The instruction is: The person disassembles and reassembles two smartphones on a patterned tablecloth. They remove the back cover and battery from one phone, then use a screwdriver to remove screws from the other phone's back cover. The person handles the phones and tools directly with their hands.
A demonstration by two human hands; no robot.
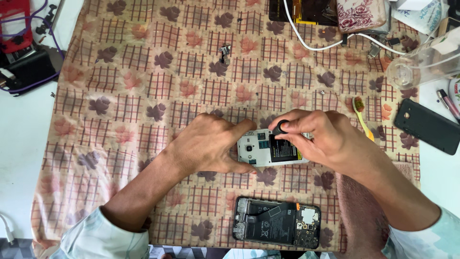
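Two opened phones lie on the patterned cloth in front of me. I have the white opened phone under both hands, near the middle of the cloth, back cover off and battery showing. My left hand braces it at its left end: the fingers are curled together, with the forefinger laid along the top edge and the thumb along the bottom edge. My right hand covers the right end, its fingers pinching a small black-capped tool just above the battery.

To do this well, I judge that the left hand should keep the phone flat and pinned so it cannot swivel on the soft cloth. The tool should stand upright over its spot, with light downward pressure and a slow turn, so it neither slips nor scratches the board. I cannot tell what the tip touches; my fingers hide it.

Counting what I see:
- One dark opened phone lies near the cloth's lower edge, well apart from my hands.
- One black phone case lies on the table at right.
- One floral case lies at the top.
- One toothbrush lies just beside my right hand.
- One clear plastic container lies on its side.
- One small metal part sits alone up the cloth.
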